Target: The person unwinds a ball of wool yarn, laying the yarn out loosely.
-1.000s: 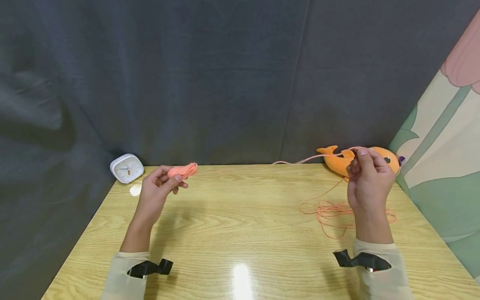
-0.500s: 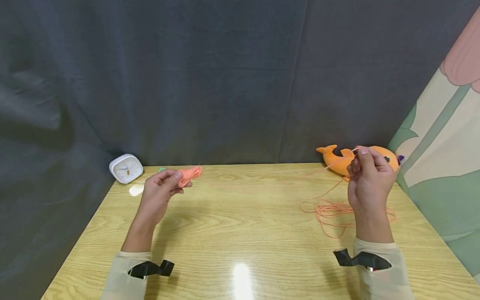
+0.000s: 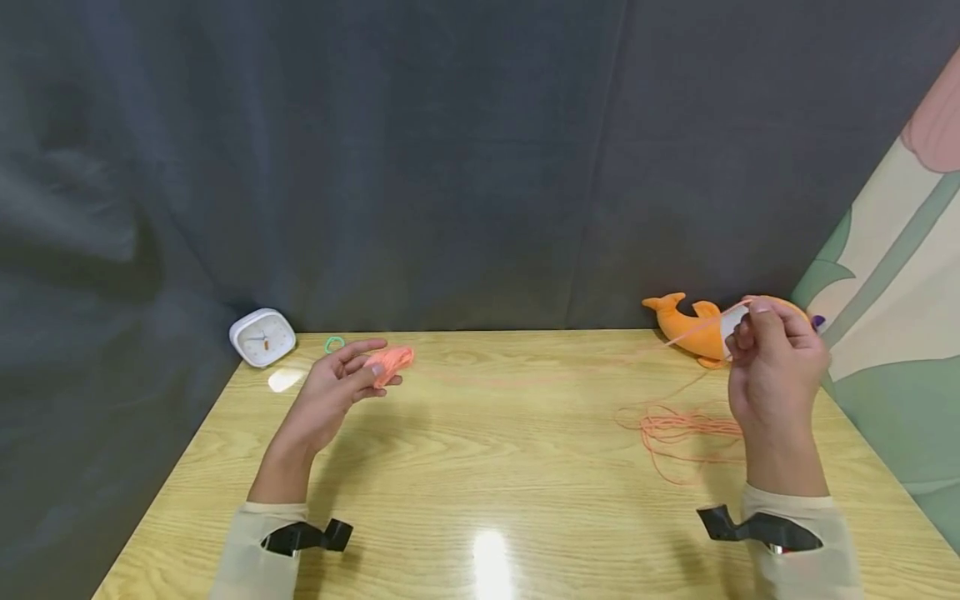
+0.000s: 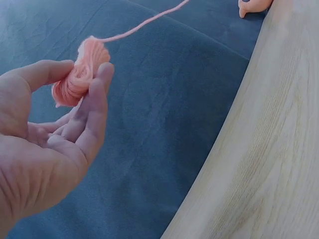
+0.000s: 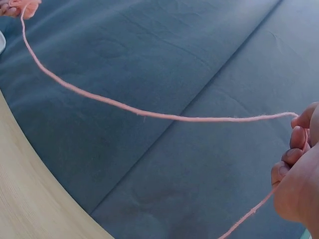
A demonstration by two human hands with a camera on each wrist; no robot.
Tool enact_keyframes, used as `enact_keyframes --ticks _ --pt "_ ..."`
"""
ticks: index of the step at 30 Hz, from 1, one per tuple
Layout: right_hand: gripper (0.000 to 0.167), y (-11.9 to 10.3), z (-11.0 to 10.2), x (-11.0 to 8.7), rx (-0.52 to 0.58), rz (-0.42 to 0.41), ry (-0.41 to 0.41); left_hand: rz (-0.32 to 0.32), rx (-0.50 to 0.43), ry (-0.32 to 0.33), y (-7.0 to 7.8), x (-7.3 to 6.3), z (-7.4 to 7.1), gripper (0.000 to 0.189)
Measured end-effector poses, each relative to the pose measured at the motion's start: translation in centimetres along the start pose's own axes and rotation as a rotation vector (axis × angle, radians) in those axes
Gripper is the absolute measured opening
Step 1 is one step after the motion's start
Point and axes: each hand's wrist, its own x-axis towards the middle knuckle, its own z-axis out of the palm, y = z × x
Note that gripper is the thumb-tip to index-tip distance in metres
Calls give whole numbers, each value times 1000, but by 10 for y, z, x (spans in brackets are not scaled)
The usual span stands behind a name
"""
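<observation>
My left hand pinches a small wound bundle of coral-pink yarn between thumb and fingertips, above the left part of the table. From the bundle a single yarn strand sags across to my right hand. The right fingers are curled, with the strand pinched at the thumb and index finger and its tail coming out below the hand in the right wrist view. Under the right hand a loose heap of the same yarn lies in loops on the table.
An orange plush whale lies at the back right, partly behind the right hand. A white alarm clock stands at the back left, with a green ring near it. Dark cloth hangs behind the wooden table.
The left hand has shifted slightly right, its fingers turning around the yarn bundle. The right hand appears a little further right as the view shifts. The green ring has come into sight.
</observation>
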Motion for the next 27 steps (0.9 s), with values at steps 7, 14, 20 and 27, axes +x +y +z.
enact_keyframes --ticks 7,14,20,27 --pt "13 -3 -6 3 -8 45 44 19 -11 -54 0 -2 -2 48" --pt "10 -8 -13 9 35 59 63 9 -134 -111 0 -2 -2 52" --pt "8 -18 -21 18 34 53 111 64 -246 -207 -3 0 -5 30" --pt "11 -29 -41 29 9 35 152 82 -319 -230 -3 -2 -7 34"
